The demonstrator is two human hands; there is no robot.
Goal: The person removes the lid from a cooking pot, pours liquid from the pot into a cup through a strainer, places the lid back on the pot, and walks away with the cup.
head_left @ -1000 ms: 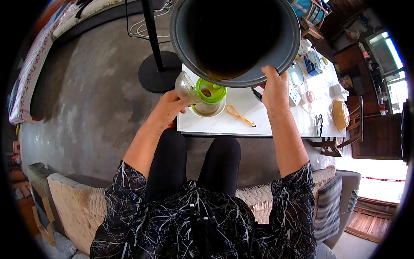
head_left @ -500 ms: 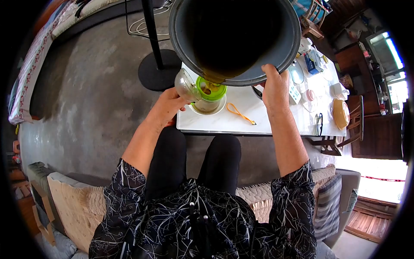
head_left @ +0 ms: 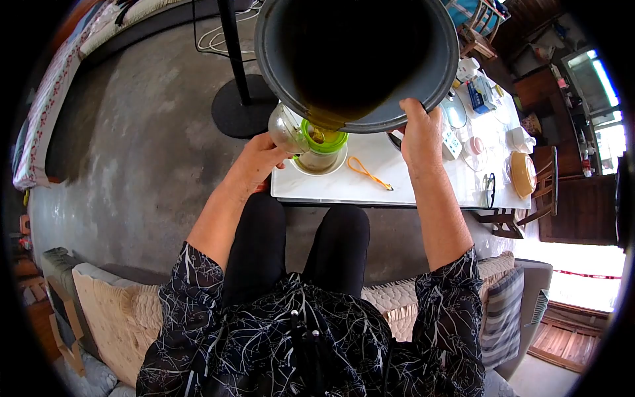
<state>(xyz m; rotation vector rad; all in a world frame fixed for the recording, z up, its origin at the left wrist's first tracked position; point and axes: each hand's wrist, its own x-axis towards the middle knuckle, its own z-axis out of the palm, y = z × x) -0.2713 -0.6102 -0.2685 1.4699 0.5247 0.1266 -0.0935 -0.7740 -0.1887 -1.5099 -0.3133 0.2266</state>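
A large dark grey pot [head_left: 423, 92] is tilted over the table, dark liquid inside it reaching the lower rim. My right hand [head_left: 423, 135] grips the pot's near right edge, thumb over the rim. Yellow-brown liquid runs from the rim into a container with a bright green rim [head_left: 337, 142]. That container stands in a pale bowl [head_left: 329, 171] at the table's left corner. With fingers closed, my left hand [head_left: 263, 159] holds a clear rounded lid-like piece [head_left: 286, 132] beside the green rim. Its fingertips are partly hidden.
An orange cord loop [head_left: 369, 174] lies on the white table [head_left: 304, 190]. Farther right are a blue box [head_left: 481, 94], a pink-lidded jar [head_left: 473, 147], glasses [head_left: 489, 190] and a yellow bowl [head_left: 522, 175]. A black stand base [head_left: 241, 109] is on the floor behind.
The pot has shifted slightly left, and the liquid at its lip is a wider stream into the green-rimmed container. Both hands keep nearly the same places.
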